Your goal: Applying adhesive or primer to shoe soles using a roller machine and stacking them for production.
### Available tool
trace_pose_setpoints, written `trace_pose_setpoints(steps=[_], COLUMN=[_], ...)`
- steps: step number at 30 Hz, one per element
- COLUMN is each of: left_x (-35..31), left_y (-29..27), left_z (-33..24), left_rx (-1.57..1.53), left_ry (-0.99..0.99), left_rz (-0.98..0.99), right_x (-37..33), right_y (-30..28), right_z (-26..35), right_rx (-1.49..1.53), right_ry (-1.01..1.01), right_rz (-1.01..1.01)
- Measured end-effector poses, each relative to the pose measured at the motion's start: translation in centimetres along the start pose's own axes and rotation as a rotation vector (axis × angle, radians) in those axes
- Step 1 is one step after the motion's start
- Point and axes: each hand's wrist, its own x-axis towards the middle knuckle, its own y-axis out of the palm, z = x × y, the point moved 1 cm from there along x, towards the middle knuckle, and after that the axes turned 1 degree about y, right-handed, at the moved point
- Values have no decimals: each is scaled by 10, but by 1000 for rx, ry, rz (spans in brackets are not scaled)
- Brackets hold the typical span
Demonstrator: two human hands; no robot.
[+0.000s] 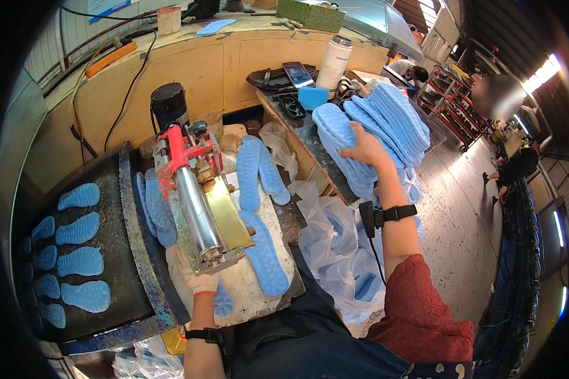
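Observation:
My right hand (367, 150) rests on a stack of blue foam insoles (332, 123) at the right-hand table, thumb and forefinger spread; its other fingertips are partly hidden. A second, fanned stack of insoles (398, 120) leans beside it. In a pale glove, my left hand (195, 279) is at the near end of a red-framed machine with a shiny metal cylinder (199, 211); the machine hides its fingers. On the pale block right of the machine lie several blue insoles (265, 256). Another insole (223, 302) shows partly beside my left hand.
Several insoles (82, 260) lie in rows on a dark belt (123, 278) at left. Plastic bags (335, 252) with insoles hang below the right table. A white bottle (334, 63), a phone (298, 74) and a blue box (313, 98) stand or lie behind the stacks. People are farther off.

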Motion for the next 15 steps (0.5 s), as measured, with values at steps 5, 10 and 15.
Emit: trace_pose_setpoints(steps=[5,10,15], left_x=[0,3,7], left_y=[-8,4,12], left_z=[-6,1,10], left_rx=[47,43,26], left_ry=[88,93,162], left_rz=[-41,-104,-312], right_x=[6,-9,-12], right_y=[-8,-3,2], right_z=[-7,10,16], right_rx=[131,22,-139], right_ry=[10,53,98], right_rz=[-9,43,99])
